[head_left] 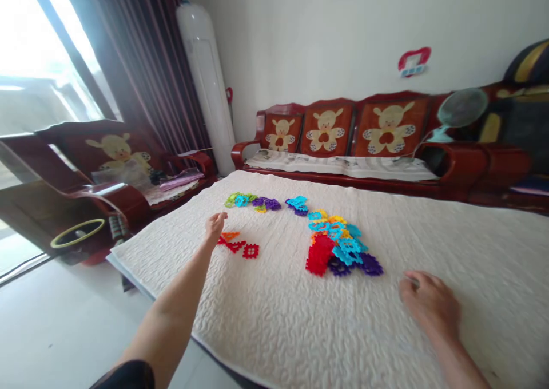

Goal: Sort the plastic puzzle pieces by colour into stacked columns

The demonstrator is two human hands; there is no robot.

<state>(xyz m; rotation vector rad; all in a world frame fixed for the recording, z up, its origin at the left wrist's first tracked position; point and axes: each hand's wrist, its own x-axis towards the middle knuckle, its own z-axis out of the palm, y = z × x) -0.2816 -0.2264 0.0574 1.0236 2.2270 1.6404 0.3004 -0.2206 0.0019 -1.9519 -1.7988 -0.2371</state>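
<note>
My left hand (214,226) is stretched far out over the white quilted table cover (274,314), its fingers bent down onto a small group of red and orange square plastic tiles (237,245). What the fingers hold, if anything, is hidden. My right hand (429,304) rests on the cover near me, knuckles up and fingers curled, a little right of the big heap of red, blue, purple and yellow tiles (338,245). A row of green, blue and purple tiles (252,202) lies further back, with a small blue and purple cluster (297,204) beside it.
A red wooden sofa (343,143) with bear-print cushions runs along the far wall. A matching armchair (107,171) with loose items stands at the left by the window and dark curtains. A tall white standing unit (206,86) fills the corner. A small fan (461,110) sits at the right.
</note>
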